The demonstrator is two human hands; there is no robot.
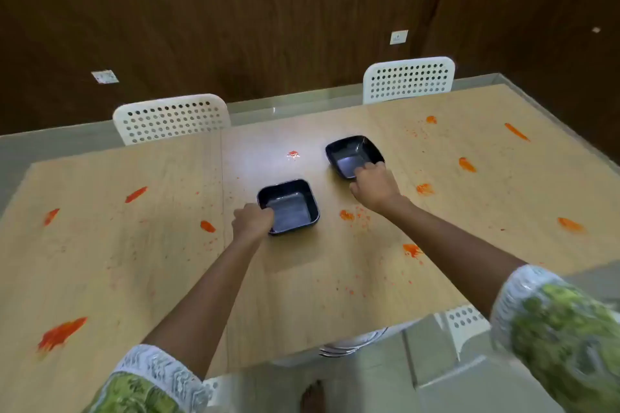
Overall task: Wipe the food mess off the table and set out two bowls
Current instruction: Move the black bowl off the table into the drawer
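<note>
Two square black bowls sit on the light wooden table (pixel 302 278). My left hand (pixel 251 220) grips the near-left corner of the nearer bowl (pixel 292 204), fingers over its rim. Farther back and to the right, my right hand (pixel 372 184) holds the near edge of the second bowl (pixel 352 152). Both bowls look empty. Several orange-red food smears mark the table, such as a large one (pixel 62 332) at the near left, one (pixel 413 249) near my right forearm and one (pixel 516 131) at the far right.
Two white perforated chairs (pixel 171 117) (pixel 409 77) stand at the table's far side before a dark wooden wall. Another white chair (pixel 464 318) is tucked under the near edge. My bare foot (pixel 312 396) is on the tiled floor below.
</note>
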